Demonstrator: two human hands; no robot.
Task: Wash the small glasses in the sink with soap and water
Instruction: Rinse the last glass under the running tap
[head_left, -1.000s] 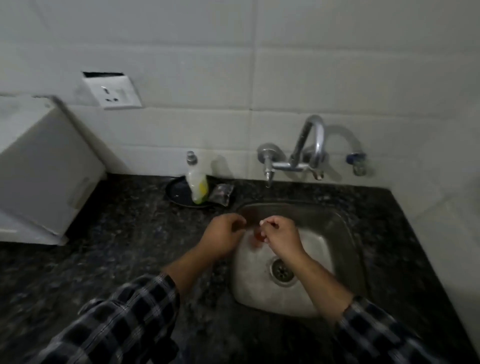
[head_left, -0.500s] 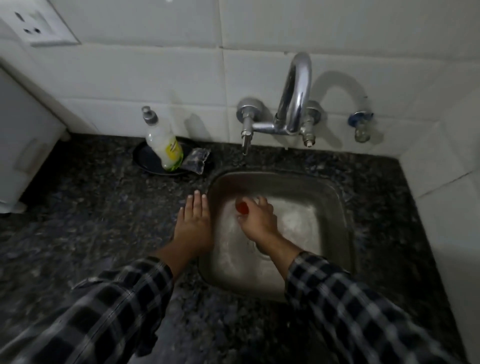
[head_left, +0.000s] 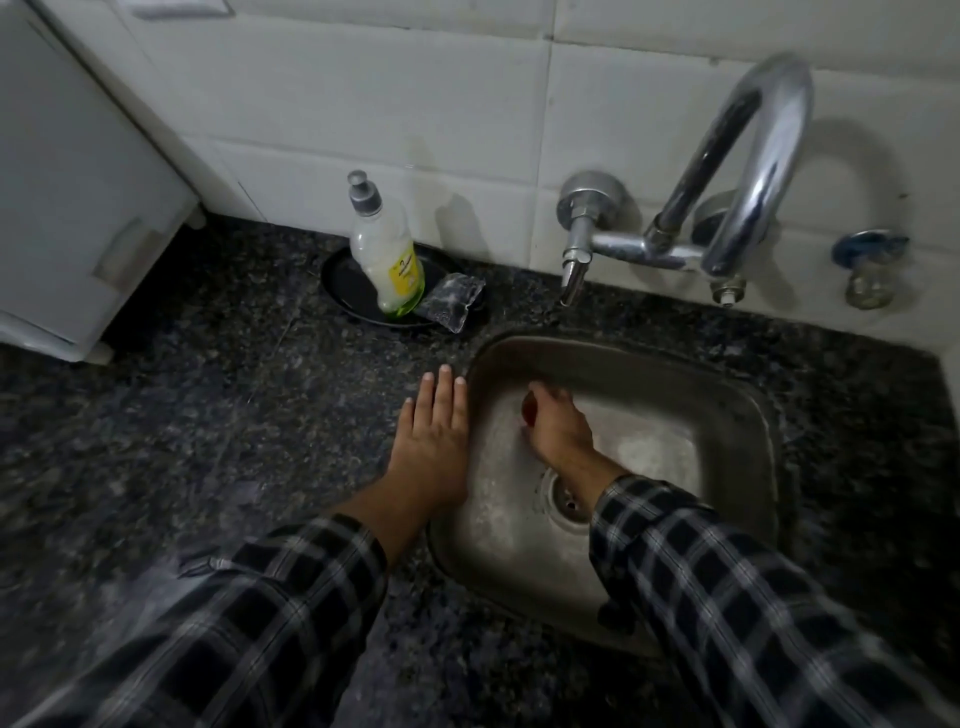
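Down in the sink (head_left: 727, 387), near its back left corner, the small glass (head_left: 528, 409) shows only as a reddish patch, mostly hidden by the right hand (head_left: 560, 428) whose fingers curl round it and grip it. How the glass stands, upright or tilted, I cannot tell. The drain (head_left: 566, 503) lies just behind that wrist, partly covered by the checked sleeve (head_left: 727, 597).

The left hand (head_left: 434, 436) rests flat on the dark speckled bench (head_left: 208, 415), fingers straight and close together, holding nothing, its fingertips just beside the sink's left rim.

Above the sink a chrome faucet (head_left: 758, 156) arches out from the white tiled wall (head_left: 363, 104), with a small spout (head_left: 571, 280) on its left and a blue-capped valve (head_left: 868, 252) on its right.

Left of the faucet, against the wall, a soap bottle (head_left: 385, 254) with a grey cap stands upright on a black dish (head_left: 340, 283), and a clear packet (head_left: 453, 302) lies on the dish's right edge, touching the bottle. A white appliance (head_left: 78, 197) sits at the far left of the bench.
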